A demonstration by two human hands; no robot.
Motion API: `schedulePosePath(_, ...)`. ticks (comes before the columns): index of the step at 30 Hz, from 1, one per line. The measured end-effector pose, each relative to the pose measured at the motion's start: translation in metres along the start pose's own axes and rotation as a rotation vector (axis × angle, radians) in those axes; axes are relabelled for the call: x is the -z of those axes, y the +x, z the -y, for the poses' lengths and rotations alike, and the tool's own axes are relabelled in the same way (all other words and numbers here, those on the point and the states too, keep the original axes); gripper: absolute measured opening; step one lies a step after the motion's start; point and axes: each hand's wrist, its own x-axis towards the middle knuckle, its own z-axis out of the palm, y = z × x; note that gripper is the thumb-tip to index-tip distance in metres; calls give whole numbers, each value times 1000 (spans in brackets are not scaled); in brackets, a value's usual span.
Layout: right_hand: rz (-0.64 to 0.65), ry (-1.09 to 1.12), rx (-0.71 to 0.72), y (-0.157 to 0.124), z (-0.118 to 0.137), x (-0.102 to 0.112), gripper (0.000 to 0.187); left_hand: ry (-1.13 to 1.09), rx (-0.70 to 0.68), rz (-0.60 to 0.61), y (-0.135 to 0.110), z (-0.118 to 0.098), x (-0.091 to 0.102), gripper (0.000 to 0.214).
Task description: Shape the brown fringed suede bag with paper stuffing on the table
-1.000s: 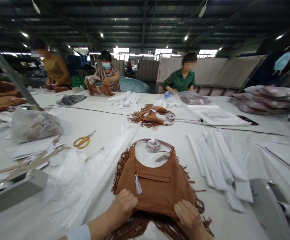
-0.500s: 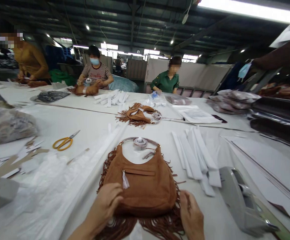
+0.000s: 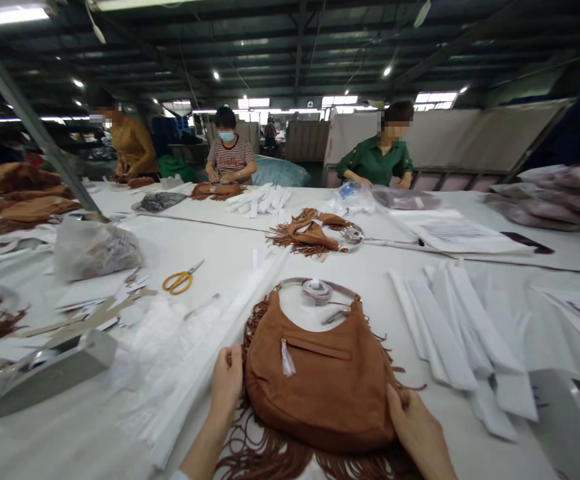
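Note:
A brown suede handbag (image 3: 320, 387) lies flat on the white table, its zip pocket facing up and its strap curved away from me. Long fringe (image 3: 270, 450) spreads out below and along its sides. My left hand (image 3: 229, 380) is closed at the bag's left edge, fingers curled on the fringe there. At the lower right corner, my right hand (image 3: 417, 423) grips the bag's side, thumb on top and the other fingers partly hidden. A wrapped coil of strap (image 3: 317, 291) sits inside the handle loop. A wrapped tassel (image 3: 287, 360) hangs from the zip.
White foam strips (image 3: 450, 327) lie to the right, near a grey tape dispenser (image 3: 570, 413). Yellow-handled scissors (image 3: 179, 281) and another dispenser (image 3: 50, 367) are left. Another fringed bag (image 3: 315, 232) lies ahead. Across the table, several people work, one in a green shirt (image 3: 377, 163).
The view has swung left. My left hand has moved from the bag's lower front to its left edge. My right hand has come from beside the bag onto its lower right corner.

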Motion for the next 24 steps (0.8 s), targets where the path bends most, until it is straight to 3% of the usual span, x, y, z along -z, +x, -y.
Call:
schedulePosePath(2,5,-24,-11,0,-1,1,38,54,-12,-47,2,1,8,53)
schedulePosePath(5,-40,-81,3,-7,9,10,42,-26,6,57,-2,5,12,54)
schedulePosePath(8,-303,-82,222,-24,43,21,54,-162,16,255,-16,5,9,49)
schedulePosePath(10,-374,15,395,-38,81,20,58,-214,11,349,-27,2,5,45)
schedulePosePath(11,-300,77,452,-45,104,16,56,-214,3,357,-33,-1,3,43)
schedulePosePath(14,111,171,518,-62,174,-10,53,-101,-62,261,-44,-9,0,35)
schedulePosePath(17,215,4,503,-67,225,-45,51,-1,-155,194,-46,-13,0,25)
schedulePosePath(19,210,-68,495,-63,241,-66,43,-27,-173,199,-42,-10,0,19)
schedulePosePath(21,218,-57,527,-56,243,-80,31,-155,-73,259,-37,-4,0,15)
schedulePosePath(24,264,-4,578,-43,233,-91,27,-423,302,326,-29,7,-3,32)
